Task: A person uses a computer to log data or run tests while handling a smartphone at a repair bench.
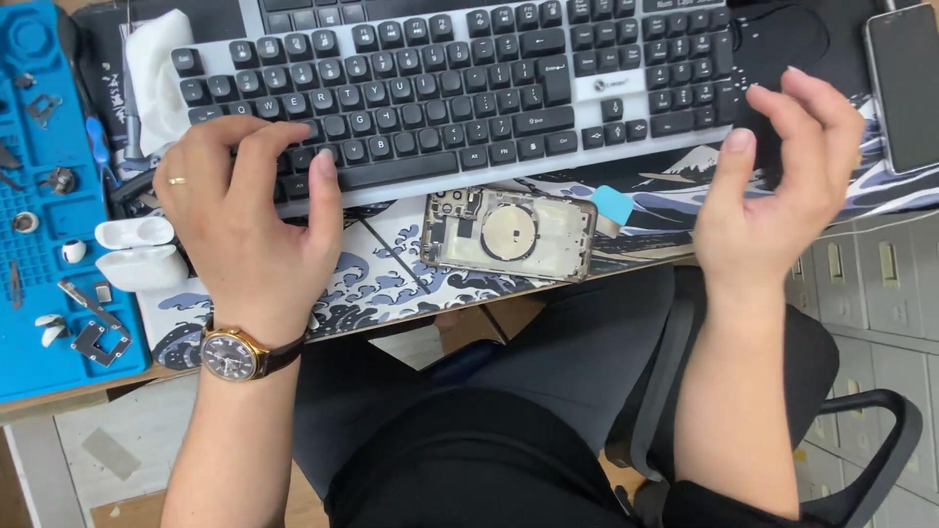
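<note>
Hovering over an opened phone housing, both hands empty.

Seen from the head camera, the phone back housing [509,233] lies on a wave-print desk mat [381,269], between the left hand [245,225], fingers curled loosely on the keyboard [460,88], and the right hand [773,196], raised with fingers spread, touching nothing. Left of it sits a blue repair mat [49,284] (small parts hard to identify); a smartphone [905,83] is cut off at the right edge.
</note>
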